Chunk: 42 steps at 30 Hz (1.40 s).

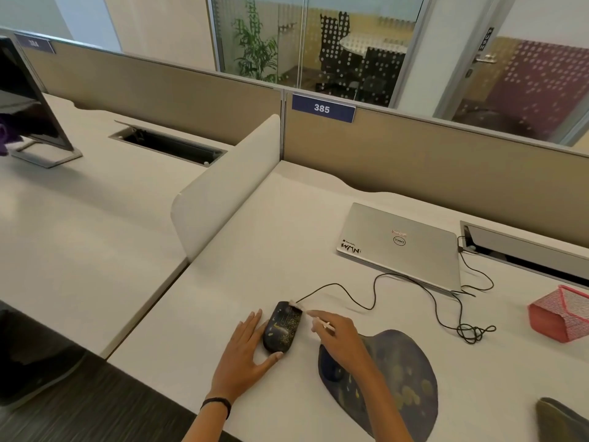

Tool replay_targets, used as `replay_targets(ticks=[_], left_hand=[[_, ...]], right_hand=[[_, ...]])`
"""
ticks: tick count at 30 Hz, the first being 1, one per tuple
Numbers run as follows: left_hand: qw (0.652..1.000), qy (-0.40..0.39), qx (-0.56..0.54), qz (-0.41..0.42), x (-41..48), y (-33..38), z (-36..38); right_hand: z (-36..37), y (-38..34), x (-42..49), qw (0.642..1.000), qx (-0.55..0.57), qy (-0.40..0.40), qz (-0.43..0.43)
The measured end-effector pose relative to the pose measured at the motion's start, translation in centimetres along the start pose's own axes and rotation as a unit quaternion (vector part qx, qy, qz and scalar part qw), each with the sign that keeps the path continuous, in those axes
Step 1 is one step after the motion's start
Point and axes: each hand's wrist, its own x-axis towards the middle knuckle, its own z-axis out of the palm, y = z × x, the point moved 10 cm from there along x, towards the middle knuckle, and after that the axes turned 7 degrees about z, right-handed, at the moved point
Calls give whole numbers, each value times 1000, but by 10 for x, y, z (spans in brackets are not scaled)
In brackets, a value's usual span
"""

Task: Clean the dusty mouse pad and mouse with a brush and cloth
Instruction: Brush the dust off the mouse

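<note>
left hand (247,349) steadies mouse (282,327); right hand (339,334) holds brush (314,318) on it

Both arms are bare all the way to the edge of the picture. The left hand (245,355) has a thin black band (216,404) round its wrist (like a hair tie). The right hand (341,336) has a bare wrist.

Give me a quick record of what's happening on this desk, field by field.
activity: brushing dust off a wired mouse
left hand: rests against the mouse's left side, thumb behind it
right hand: pinches a small brush, bristles at the mouse's front
mouse: black, dust-speckled, on the desk left of the mouse pad
mouse pad: dark, dusty patches, right forearm above it
nearby: closed silver laptop, tangled cable
</note>
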Motion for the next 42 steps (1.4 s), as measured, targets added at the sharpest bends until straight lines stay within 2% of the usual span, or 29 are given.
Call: replay_targets(ticks=[3, 7, 9, 16, 18, 22, 26, 30, 33, 35, 37, 42], left_hand=[[1000, 2, -3, -3, 0, -1, 0], [1000, 2, -6, -4, -1, -1, 1], [1000, 2, -8, -2, 0, -1, 1], [1000, 3, -2, 10, 1, 1, 0], [1000, 3, -4, 9, 1, 1, 0], [1000, -2, -4, 5, 0, 2, 0], [1000, -2, -4, 4, 0, 1, 0], [1000, -3, 4, 8, 0, 2, 0], [1000, -3, 4, 9, 1, 2, 0], [1000, -2, 3, 8, 0, 3, 0], [1000, -3, 5, 7, 0, 3, 0], [1000, -7, 6, 7, 1, 1, 1]], right_hand=[[-10, -7, -7, 997, -57, 47, -24], [-2, -17, -16, 989, -130, 12, -64], [-2, -17, -18, 978, -195, 28, -69], [4, -22, -27, 962, -259, 34, -84], [2, -28, -28, 959, -264, 47, -90], [8, -25, -31, 958, -278, 15, -73], [3, -30, -34, 968, -238, 51, -66], [12, -26, -34, 960, -274, 17, -60], [6, -30, -35, 965, -252, 41, -65], [9, -34, -35, 967, -242, 23, -72], [13, -30, -36, 962, -265, -3, -67], [8, -43, -34, 950, -301, 12, -77]])
